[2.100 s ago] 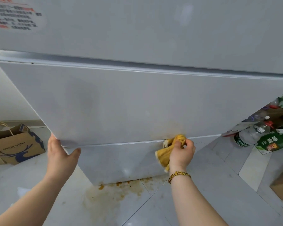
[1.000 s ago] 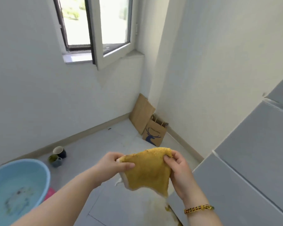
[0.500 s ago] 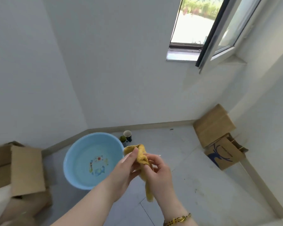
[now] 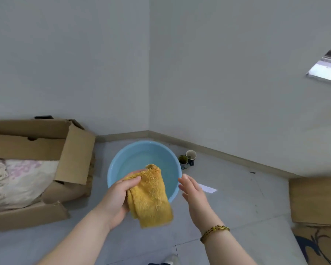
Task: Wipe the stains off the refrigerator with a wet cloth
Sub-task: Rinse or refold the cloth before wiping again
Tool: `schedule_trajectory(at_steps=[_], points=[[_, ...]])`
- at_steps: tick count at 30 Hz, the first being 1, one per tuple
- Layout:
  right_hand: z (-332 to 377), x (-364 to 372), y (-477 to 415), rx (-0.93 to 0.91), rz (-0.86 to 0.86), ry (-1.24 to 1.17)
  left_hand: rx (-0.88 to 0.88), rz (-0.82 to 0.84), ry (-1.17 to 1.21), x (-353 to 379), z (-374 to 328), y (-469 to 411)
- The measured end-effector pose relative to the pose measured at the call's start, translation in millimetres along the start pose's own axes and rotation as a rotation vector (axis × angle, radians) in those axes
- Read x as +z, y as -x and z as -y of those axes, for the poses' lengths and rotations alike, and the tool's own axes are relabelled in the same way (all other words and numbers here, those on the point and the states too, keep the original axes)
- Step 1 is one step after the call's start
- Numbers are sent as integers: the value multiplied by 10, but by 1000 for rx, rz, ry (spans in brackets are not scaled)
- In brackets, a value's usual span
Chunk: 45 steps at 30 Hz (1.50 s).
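My left hand (image 4: 116,196) grips a folded yellow cloth (image 4: 150,197), which hangs down in front of a light blue basin (image 4: 122,159) with water in it on the floor. My right hand (image 4: 192,190) is beside the cloth at the basin's right rim, fingers straight and holding nothing; a beaded bracelet sits on its wrist. The refrigerator is out of view.
An open cardboard box (image 4: 46,142) with patterned fabric inside stands at the left wall. Two small cups (image 4: 187,158) sit behind the basin by the baseboard. Flat cardboard and a paper bag (image 4: 315,203) lie at the right. A window sill (image 4: 327,67) shows at upper right.
I have turned away from the refrigerator toward the basin. The cloth went from both hands into my left hand alone; my right hand has let go and opened.
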State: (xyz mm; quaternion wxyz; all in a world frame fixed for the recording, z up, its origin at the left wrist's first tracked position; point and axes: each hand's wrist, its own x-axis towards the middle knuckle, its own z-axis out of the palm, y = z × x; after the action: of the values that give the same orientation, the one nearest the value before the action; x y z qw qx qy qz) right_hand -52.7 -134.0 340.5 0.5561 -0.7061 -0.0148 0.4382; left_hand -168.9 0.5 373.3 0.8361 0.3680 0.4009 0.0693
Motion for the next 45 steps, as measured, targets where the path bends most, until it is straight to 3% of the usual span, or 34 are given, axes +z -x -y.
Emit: schedule_trajectory(at_steps=[4, 7, 12, 17, 21, 27, 33, 37, 41, 45], points=[[-338, 71, -689, 258, 322, -130, -56, 5, 14, -118, 147, -398], [-588, 248, -1152, 273, 473, -176, -71, -45, -55, -323, 341, -832], [-1113, 431, -1918, 189, 263, -142, -41, -269, -154, -970, 884, -1845], [-1679, 591, -2644, 176, 10, 19, -71, -275, -319, -1388, 1434, -2746], [-1969, 584, -3217, 164, 0, 136, -38, -286, -459, -1589, 1700, -3445], [-2432, 638, -3984, 72, -70, 577, 28, -343, -772, -1963, 2040, -4284], [-2693, 699, -4173, 72, -121, 794, -35, -367, -1032, -2110, 2235, -4477], [-2804, 805, -4235, 99, -107, 802, -63, -348, -1155, -2106, 2269, -4466], [-2810, 895, -4290, 79, -140, 779, -57, -387, -1014, -2072, 2307, -4561], [-2693, 932, -4119, 61, -59, 354, -81, -340, -491, -1984, 2317, -4514]])
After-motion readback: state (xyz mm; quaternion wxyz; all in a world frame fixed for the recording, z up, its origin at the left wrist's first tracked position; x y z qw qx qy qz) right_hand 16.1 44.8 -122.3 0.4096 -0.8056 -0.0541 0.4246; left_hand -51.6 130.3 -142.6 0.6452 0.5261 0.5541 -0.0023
